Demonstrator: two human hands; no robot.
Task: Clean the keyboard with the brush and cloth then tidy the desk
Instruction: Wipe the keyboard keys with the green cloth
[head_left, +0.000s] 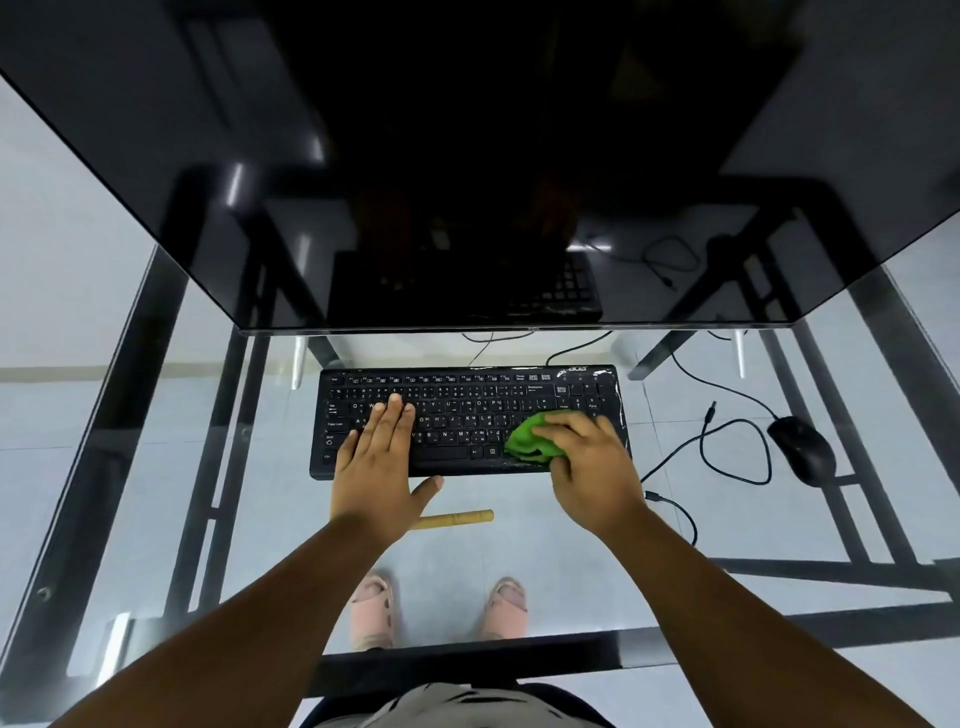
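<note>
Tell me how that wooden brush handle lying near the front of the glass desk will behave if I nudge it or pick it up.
The brush handle looks round and slim, so it will probably roll on the smooth glass desk if nudged sideways. It appears rigid and likely light, easy for one hand. Its bristle end is hidden under the left hand, so balance is uncertain.

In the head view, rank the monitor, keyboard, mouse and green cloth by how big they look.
1. Glossy black monitor
2. Black keyboard
3 and 4. Black mouse and crumpled green cloth: alike, and the cloth is partly hidden.
</note>
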